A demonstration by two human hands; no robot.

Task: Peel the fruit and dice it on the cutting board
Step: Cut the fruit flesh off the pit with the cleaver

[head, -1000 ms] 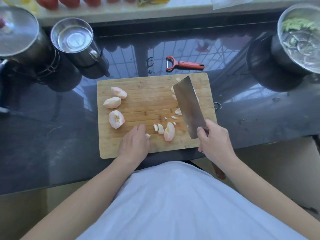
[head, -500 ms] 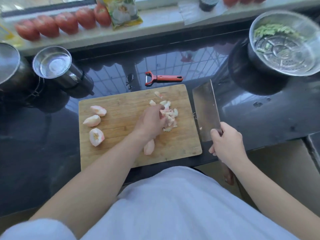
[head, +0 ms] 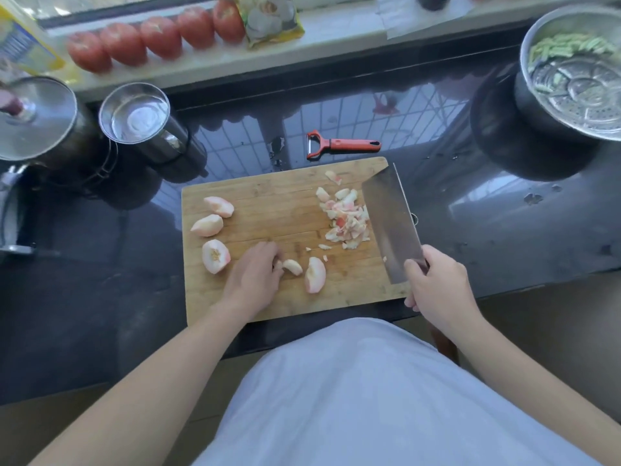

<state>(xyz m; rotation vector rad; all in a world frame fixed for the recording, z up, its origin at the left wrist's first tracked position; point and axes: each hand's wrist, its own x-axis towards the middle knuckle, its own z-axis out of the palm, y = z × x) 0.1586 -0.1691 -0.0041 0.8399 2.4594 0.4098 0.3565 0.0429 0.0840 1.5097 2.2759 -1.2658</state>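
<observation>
5 tomatoes (head: 158,38), steel cup (head: 139,117), steamer pot (head: 578,79)

Daylight pours in from the window ahead of me, washing out the pale sill (head: 336,31) and throwing a bright grid of glare across the glossy black stone worktop (head: 487,210). My wide lens bends the edges outward. The corners look soft, and my white shirt (head: 369,398) sits dim and bluish, slightly blurred.
</observation>
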